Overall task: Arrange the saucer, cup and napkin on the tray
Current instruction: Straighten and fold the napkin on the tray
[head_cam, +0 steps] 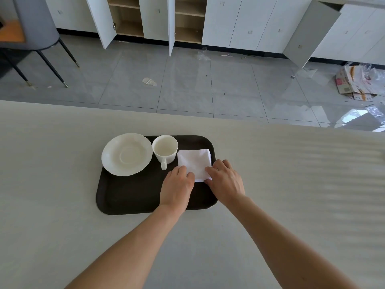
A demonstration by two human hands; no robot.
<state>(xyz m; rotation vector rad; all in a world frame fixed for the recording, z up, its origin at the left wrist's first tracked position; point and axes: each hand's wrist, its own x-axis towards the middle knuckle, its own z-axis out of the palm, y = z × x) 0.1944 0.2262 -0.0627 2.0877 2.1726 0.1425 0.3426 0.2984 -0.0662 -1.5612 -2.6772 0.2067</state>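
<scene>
A dark brown tray (133, 195) lies on the pale table. On its far left sits a white saucer (127, 154), overhanging the tray's left rim a little. A white cup (165, 149) stands upright beside it, handle pointing toward me. A folded white napkin (194, 162) lies on the tray's right part. My left hand (177, 187) rests with its fingertips on the napkin's near left edge. My right hand (226, 181) pinches the napkin's near right corner between thumb and fingers.
The beige table (52, 184) stretches wide on both sides of the tray, its far edge just beyond it. Past the edge are a grey tiled floor, white cabinets with open doors (173, 24), a chair (33, 28) at far left and cardboard litter (354, 84) at right.
</scene>
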